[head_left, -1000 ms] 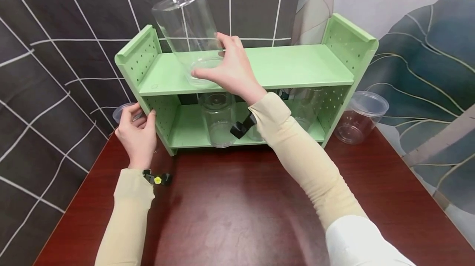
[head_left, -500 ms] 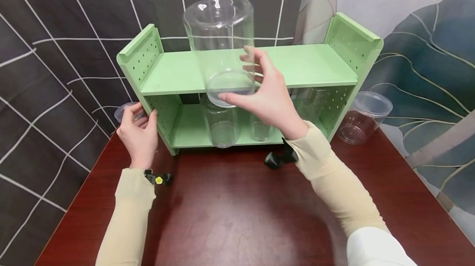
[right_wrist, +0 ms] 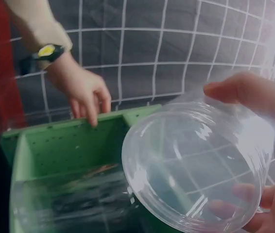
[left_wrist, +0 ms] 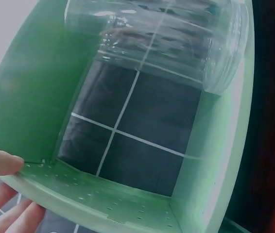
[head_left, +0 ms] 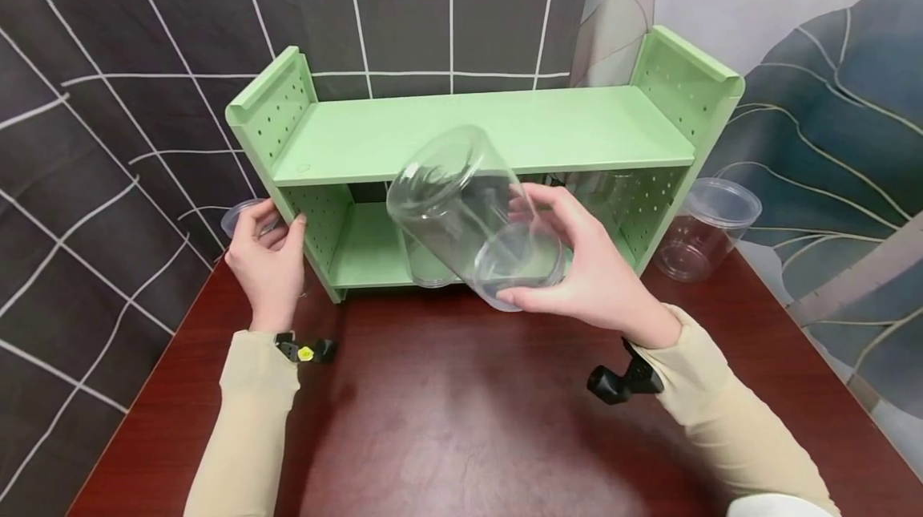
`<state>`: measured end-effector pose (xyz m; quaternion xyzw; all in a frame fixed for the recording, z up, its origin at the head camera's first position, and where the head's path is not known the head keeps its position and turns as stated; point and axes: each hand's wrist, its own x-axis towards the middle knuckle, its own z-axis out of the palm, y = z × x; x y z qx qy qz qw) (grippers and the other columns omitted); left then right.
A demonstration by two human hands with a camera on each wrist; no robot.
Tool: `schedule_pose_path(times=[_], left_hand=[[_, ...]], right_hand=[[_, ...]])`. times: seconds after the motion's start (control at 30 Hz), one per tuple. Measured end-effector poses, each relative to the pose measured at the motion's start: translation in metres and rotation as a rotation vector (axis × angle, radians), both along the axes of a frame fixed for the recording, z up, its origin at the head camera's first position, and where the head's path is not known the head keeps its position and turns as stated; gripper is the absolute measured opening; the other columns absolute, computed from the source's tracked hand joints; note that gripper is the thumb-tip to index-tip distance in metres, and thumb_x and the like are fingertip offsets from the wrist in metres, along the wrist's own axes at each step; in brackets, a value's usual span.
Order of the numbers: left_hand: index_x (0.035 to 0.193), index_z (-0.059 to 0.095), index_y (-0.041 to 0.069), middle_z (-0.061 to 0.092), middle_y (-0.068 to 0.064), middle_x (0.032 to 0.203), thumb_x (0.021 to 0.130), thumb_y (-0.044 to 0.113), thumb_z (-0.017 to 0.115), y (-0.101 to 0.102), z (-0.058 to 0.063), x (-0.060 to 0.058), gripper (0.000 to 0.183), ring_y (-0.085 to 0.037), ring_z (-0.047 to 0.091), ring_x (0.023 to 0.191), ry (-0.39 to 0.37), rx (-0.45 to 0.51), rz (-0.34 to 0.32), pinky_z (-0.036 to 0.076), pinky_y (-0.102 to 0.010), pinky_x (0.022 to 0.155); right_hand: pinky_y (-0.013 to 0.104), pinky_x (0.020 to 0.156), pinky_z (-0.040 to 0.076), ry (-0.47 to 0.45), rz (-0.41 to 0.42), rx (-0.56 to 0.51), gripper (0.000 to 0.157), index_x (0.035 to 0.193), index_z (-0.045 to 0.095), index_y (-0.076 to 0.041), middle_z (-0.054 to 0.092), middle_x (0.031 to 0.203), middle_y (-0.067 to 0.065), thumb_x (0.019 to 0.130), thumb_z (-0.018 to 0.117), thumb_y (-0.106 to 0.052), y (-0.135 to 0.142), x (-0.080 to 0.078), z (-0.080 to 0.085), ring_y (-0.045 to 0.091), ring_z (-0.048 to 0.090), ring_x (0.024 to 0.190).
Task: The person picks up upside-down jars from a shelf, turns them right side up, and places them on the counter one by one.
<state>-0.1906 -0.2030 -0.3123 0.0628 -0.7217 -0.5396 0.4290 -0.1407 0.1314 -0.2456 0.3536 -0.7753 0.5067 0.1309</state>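
Observation:
My right hand [head_left: 602, 284] grips a clear plastic jar [head_left: 461, 204] near its ringed end, thumb on one side and fingers on the other. The jar tilts in front of the green two-tier shelf [head_left: 461, 132], its other end pointing up and left. In the right wrist view the round end of that jar [right_wrist: 191, 170] faces the camera. My left hand [head_left: 268, 260] pinches the front edge of the shelf's left side panel. The left wrist view has the thumb [left_wrist: 4, 162] inside the panel and the fingers outside. Another clear jar [head_left: 427, 264] stands on the lower tier, partly hidden.
A clear lidded jar [head_left: 703, 228] stands on the red-brown table [head_left: 433, 413] right of the shelf. Left of the shelf, another clear container [head_left: 234, 219] is mostly behind my left hand. Dark gridded backdrop [head_left: 404, 20] hangs close behind.
My right hand has brought the jar from above the upper tier down, rightward and forward of the shelf, tilting it more. My left hand keeps its hold on the side panel.

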Motion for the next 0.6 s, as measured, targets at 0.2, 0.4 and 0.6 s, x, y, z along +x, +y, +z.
schedule_pose_path(times=[0.2, 0.4, 0.6], left_hand=[[0.125, 0.053, 0.009, 0.055, -0.006, 0.122, 0.073, 0.018, 0.081, 0.013, 0.010, 0.017, 0.060, -0.016, 0.057, 0.105, 0.022, 0.030, -0.033, 0.044, -0.025, 0.093], [0.122, 0.052, -0.006, 0.054, -0.011, 0.125, 0.070, 0.014, 0.083, 0.046, 0.026, 0.043, 0.064, -0.025, 0.047, 0.118, 0.310, -0.189, -0.175, 0.034, -0.038, 0.103], [0.120, 0.054, -0.008, 0.055, -0.015, 0.126, 0.061, 0.027, 0.087, 0.075, 0.033, 0.065, 0.076, -0.033, 0.049, 0.116, 0.325, -0.450, -0.477, 0.036, -0.042, 0.102]], right_hand=[[0.028, 0.087, 0.044, 0.030, 0.005, 0.150, 0.088, 0.133, 0.046, -0.004, 0.053, 0.117, 0.004, 0.057, 0.089, -0.011, 0.008, 0.001, -0.015, 0.017, 0.052, 0.103], [0.029, 0.087, 0.044, 0.030, -0.029, 0.300, 0.089, 0.136, 0.045, -0.019, 0.050, 0.119, -0.009, 0.059, 0.088, -0.034, 0.019, -0.016, -0.043, 0.007, 0.049, 0.106], [0.030, 0.088, 0.043, 0.040, -0.038, 0.376, 0.091, 0.136, 0.043, -0.027, 0.045, 0.126, -0.016, 0.058, 0.083, -0.053, 0.024, -0.031, -0.066, 0.004, 0.045, 0.109]])
